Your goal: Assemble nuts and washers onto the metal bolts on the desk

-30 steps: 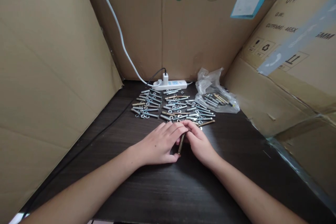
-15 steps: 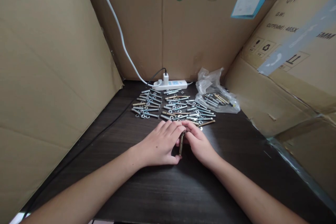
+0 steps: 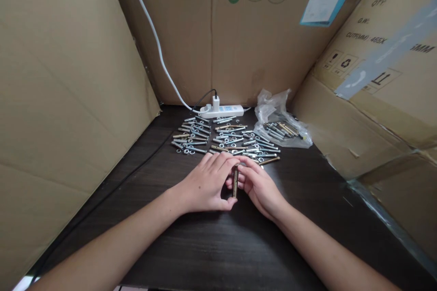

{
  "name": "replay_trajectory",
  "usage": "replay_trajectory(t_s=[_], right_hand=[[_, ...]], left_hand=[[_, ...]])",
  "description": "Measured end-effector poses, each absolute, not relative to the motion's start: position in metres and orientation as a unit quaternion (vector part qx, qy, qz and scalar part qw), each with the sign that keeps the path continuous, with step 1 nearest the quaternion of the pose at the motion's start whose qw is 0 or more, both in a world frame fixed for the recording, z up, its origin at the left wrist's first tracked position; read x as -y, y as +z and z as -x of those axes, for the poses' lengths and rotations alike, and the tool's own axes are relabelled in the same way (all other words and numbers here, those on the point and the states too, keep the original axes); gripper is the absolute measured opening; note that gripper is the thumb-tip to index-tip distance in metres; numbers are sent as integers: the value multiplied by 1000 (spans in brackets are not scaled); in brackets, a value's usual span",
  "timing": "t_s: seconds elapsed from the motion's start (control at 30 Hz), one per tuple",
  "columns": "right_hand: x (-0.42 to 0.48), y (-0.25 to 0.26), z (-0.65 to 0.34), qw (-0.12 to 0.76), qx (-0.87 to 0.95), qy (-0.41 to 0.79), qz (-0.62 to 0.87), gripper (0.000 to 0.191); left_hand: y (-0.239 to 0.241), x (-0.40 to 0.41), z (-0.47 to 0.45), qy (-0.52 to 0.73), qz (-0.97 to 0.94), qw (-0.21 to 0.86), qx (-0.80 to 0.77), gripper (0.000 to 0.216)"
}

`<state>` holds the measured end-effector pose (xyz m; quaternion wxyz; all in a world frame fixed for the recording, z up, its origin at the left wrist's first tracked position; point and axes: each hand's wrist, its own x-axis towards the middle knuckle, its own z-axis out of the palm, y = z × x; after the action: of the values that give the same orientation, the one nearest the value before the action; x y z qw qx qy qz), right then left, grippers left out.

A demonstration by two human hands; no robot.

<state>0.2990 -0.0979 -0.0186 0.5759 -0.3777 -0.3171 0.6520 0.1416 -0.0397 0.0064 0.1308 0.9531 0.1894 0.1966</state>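
Observation:
Between my two hands a brass-coloured expansion bolt [image 3: 235, 183] stands nearly upright above the table. My left hand [image 3: 208, 184] grips it lengthwise, thumb at its lower end and forefinger near the top. The fingers of my right hand [image 3: 257, 184] close around its upper end and far side; the very tip is partly hidden by them. Just beyond my fingers lie loose silver bolts [image 3: 197, 149], brass-coloured bolts [image 3: 269, 161], and several nuts and washers [image 3: 186, 151], spread in rough groups.
A clear plastic bag [image 3: 273, 104] with more bolts lies at the back right. Behind the hardware is a white power strip [image 3: 228, 110] with a plug and cables. A black cable [image 3: 136, 166] crosses the dark table [image 3: 218, 250] on the left. Cardboard boxes [image 3: 177, 32] wall three sides.
The bolt has turned slightly and stands a little higher, showing more of its side. My right fingers have shifted around its upper end. The loose hardware has not moved.

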Motion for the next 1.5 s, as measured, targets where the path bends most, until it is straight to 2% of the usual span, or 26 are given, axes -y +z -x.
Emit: replay_trajectory(t_s=[0.27,0.47,0.73,0.87,1.0,1.17,1.37,1.5], right_hand=[[98,-24,-296,516,352,670,402,24],[98,-22,-294,474,435,625,441,31],[98,-23,-295,532,370,620,442,33],[97,-25,-299,540,355,617,449,32],[96,-23,-300,511,389,601,476,35],[97,-20,-300,507,406,584,487,35],[98,-17,-301,557,404,535,490,23],[99,-21,-303,581,381,557,455,18]], left_hand=[[9,32,-136,218,-946,90,-221,66],[7,32,-136,226,-943,93,-226,66],[5,33,-137,219,-938,136,-232,60],[6,31,-136,224,-935,161,-225,37],[3,29,-136,255,-926,163,-225,21],[1,27,-136,269,-920,182,-220,17],[3,28,-137,261,-919,216,-204,16],[3,30,-137,251,-914,248,-199,15]])
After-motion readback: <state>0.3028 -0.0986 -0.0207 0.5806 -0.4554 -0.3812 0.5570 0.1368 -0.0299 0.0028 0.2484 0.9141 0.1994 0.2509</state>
